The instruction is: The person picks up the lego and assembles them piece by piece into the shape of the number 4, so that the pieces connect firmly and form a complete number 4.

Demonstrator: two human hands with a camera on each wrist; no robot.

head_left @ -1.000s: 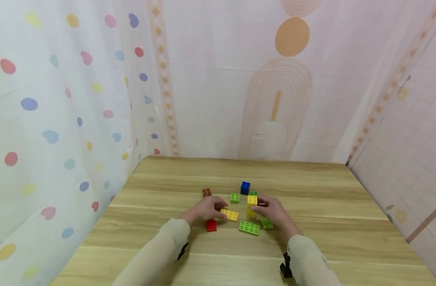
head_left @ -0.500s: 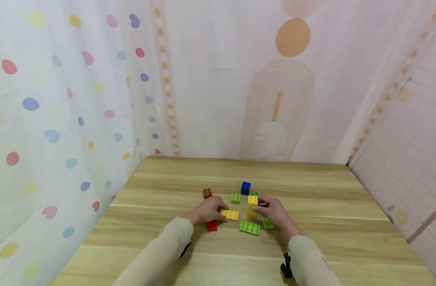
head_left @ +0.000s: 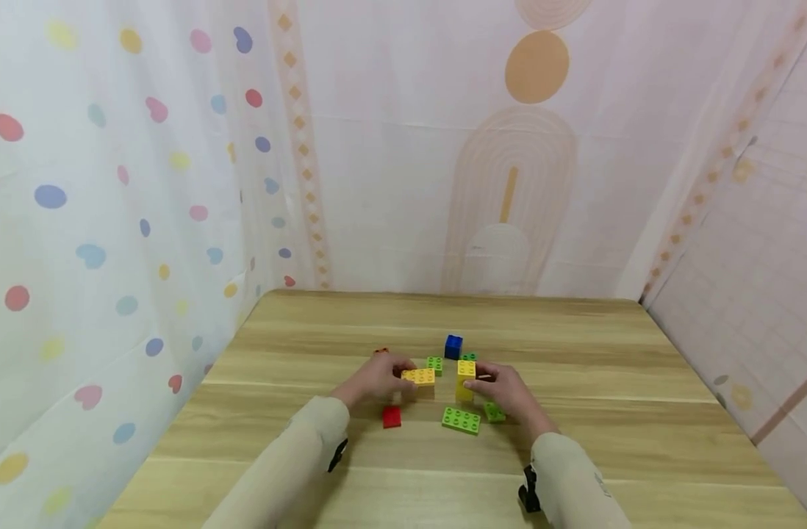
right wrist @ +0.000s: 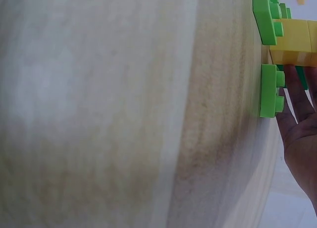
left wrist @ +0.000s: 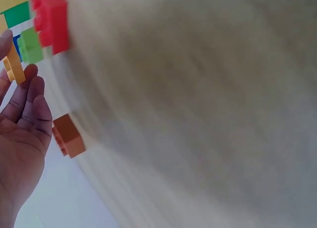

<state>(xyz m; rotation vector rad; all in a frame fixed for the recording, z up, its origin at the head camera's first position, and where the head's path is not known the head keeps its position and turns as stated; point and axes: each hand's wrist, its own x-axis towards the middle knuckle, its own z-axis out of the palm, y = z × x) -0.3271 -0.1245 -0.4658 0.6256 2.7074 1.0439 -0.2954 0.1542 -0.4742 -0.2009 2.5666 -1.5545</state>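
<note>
My left hand (head_left: 380, 378) pinches a flat yellow-orange building brick (head_left: 419, 377) between thumb and fingers, tilted and raised off the table. In the left wrist view that brick (left wrist: 15, 64) shows edge-on between the fingertips. My right hand (head_left: 506, 388) grips a tall yellow block stack (head_left: 466, 382) from its right side, thumb in front. The stack stands upright on the table; a seam crosses it (right wrist: 294, 37) in the right wrist view. A long light green brick (head_left: 461, 421) and a smaller green brick (head_left: 495, 412) lie just in front of the right hand.
A red brick (head_left: 392, 417) lies in front of the left hand. Behind the hands are a blue block (head_left: 453, 347), a small light green brick (head_left: 434, 366), a darker green brick (head_left: 469, 357) and a mostly hidden brown brick (left wrist: 70, 136). Curtains surround the wooden table (head_left: 350, 323).
My left hand has taken hold of the flat yellow-orange brick and lifted it from the table, tilting it. The right hand and the yellow stack have stayed in place.
</note>
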